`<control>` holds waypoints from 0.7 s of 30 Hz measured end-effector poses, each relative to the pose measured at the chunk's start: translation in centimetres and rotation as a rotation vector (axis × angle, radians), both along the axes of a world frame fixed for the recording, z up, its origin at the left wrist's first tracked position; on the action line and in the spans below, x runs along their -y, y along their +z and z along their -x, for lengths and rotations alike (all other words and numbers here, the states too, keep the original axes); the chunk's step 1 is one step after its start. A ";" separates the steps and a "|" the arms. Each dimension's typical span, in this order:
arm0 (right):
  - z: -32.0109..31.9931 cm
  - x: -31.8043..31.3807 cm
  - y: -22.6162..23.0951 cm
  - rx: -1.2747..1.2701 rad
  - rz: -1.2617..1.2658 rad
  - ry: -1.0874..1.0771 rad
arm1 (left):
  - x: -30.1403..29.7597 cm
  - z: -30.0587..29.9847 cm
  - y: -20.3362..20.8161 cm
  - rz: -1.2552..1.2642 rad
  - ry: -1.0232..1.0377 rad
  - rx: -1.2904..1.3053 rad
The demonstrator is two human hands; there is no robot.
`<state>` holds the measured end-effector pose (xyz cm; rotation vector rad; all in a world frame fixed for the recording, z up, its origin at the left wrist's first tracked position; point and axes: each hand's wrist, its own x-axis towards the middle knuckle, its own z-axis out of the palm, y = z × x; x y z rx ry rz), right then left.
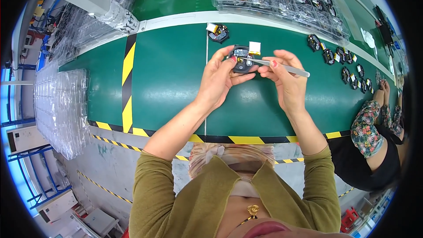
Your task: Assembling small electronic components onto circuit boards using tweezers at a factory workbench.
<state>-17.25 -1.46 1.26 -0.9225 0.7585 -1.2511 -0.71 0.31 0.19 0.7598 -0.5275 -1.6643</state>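
Note:
My left hand (220, 72) is closed around a small black electronic device housing (240, 67), its inner parts facing up. A silver-white battery pouch (254, 47) sticks out past the housing's far right edge. Pinched in my right hand (285, 77) is a pair of metal tweezers (291, 68), their tips inside the housing. My right fingertips hover close to the housing's right side. Beyond my hands, a similar black device (218, 33) with its own battery lies on the green table (167, 75).
Clear plastic trays (282, 0) filled with such devices stand at the back right. Several loose devices (346, 75) lie to the right, near a co-worker's hand (384, 89) and flowered sleeve (368, 128). Stacked clear trays (61, 105) stand at left. A white post (88, 0) rises at back left.

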 end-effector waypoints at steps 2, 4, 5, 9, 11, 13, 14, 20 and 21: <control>-0.1 -0.1 0.0 -0.013 0.027 -0.007 | 0.1 -0.1 0.1 0.008 -0.030 -0.020; -0.2 -0.2 -0.1 -0.028 0.052 -0.018 | 0.2 -0.4 0.2 0.014 -0.065 -0.042; -0.2 -0.2 -0.1 -0.014 0.089 -0.037 | 0.2 -0.6 0.4 -0.017 -0.067 -0.091; 0.3 -0.6 -0.4 0.041 0.031 0.128 | 0.3 -0.7 0.2 -0.124 -0.034 0.010; 0.1 -0.7 0.0 -0.071 -0.081 0.288 | 0.4 -0.7 -0.2 -0.107 -0.017 0.007; -0.3 -0.9 0.5 -0.184 -0.164 0.454 | 0.4 -0.7 -0.2 -0.075 -0.007 -0.011; -0.4 -0.9 0.4 -0.215 -0.197 0.528 | 0.4 -0.7 -0.3 -0.076 -0.007 -0.011; -0.9 -1.1 0.3 -0.331 -0.284 0.600 | 0.3 -0.3 -0.4 -0.002 -0.049 0.044; -0.9 -1.1 0.1 -0.360 -0.282 0.599 | 0.3 -0.3 -0.2 -0.002 -0.053 0.045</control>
